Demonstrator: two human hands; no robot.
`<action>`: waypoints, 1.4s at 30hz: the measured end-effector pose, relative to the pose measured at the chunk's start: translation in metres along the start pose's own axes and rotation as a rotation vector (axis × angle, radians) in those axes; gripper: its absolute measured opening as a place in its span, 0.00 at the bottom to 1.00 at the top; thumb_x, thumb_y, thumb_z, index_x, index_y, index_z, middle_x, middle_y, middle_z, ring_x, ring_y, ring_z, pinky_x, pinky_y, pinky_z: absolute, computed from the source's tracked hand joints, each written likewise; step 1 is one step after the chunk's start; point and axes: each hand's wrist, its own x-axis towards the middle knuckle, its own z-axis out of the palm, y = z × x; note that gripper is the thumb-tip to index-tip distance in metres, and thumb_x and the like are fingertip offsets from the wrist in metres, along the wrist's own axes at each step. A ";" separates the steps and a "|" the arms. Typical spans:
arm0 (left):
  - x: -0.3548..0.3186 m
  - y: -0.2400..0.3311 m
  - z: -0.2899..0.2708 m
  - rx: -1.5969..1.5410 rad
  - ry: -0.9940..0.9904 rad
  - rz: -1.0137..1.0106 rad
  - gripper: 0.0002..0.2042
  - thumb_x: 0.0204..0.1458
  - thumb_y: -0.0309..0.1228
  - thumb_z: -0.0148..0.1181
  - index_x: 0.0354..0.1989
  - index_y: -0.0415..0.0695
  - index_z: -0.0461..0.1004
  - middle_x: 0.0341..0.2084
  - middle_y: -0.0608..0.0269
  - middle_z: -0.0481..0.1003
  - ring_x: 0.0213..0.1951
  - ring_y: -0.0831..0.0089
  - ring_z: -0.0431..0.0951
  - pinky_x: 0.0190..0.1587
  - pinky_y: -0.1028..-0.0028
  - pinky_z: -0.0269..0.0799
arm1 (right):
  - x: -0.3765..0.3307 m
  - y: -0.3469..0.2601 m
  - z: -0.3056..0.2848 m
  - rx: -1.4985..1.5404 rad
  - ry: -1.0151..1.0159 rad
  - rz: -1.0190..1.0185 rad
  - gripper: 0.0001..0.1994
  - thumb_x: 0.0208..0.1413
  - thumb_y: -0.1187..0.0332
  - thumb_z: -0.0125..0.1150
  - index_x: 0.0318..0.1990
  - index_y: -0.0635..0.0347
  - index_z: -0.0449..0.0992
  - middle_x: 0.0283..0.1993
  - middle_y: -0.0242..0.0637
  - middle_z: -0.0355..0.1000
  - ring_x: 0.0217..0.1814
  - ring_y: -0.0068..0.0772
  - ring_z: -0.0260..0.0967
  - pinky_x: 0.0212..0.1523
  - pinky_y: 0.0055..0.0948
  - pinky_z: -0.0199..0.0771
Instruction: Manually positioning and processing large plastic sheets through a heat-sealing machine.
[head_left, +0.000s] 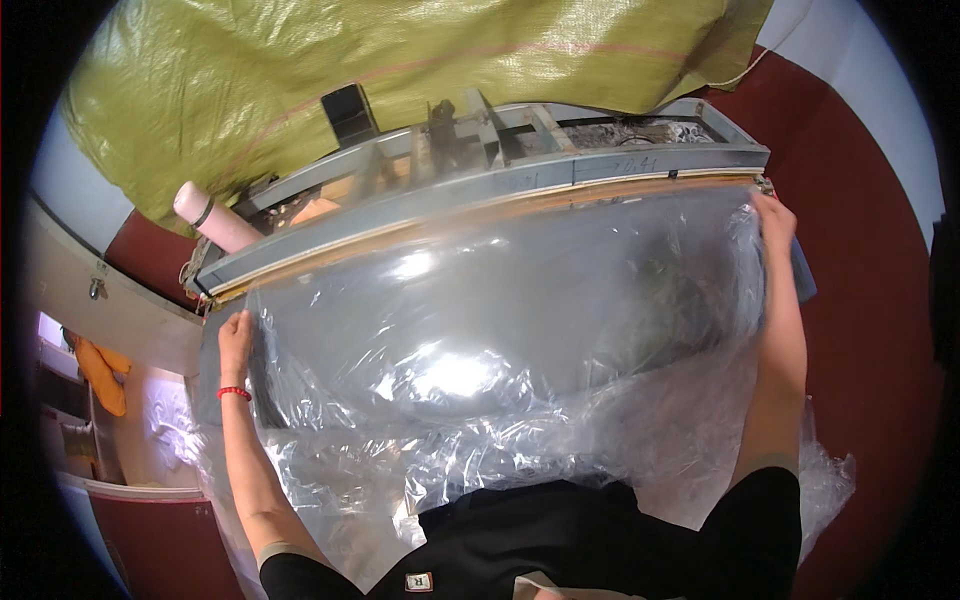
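Note:
A wide sheet of clear plastic film (450, 300) stretches in front of me over a grey flat surface, wrinkled and shining with reflections. My left hand (236, 345), below a red bead bracelet (234, 393), is closed on the film at its left side. At the far right corner my right hand (775, 222) pinches the film's other side, close to the end of a long metal frame (480, 185). The film's near part hangs in loose folds against my black shirt. Fingertips of both hands are partly hidden.
Behind the frame's front bar lie loose bits and crossbars. A phone (349, 115) leans at the back, and a pink roll (215, 217) lies at the frame's left end. A yellow-green woven sheet (420, 60) covers the back. An open door (110, 280) stands at left.

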 end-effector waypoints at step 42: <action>-0.154 0.066 -0.036 0.177 -0.544 0.338 0.07 0.39 0.28 0.52 0.26 0.40 0.73 0.20 0.53 0.71 0.23 0.60 0.72 0.29 0.68 0.67 | -0.204 -0.160 0.159 0.807 -0.522 0.372 0.15 0.54 0.66 0.50 0.48 0.60 0.66 0.41 0.33 0.67 0.42 0.25 0.64 0.44 0.24 0.64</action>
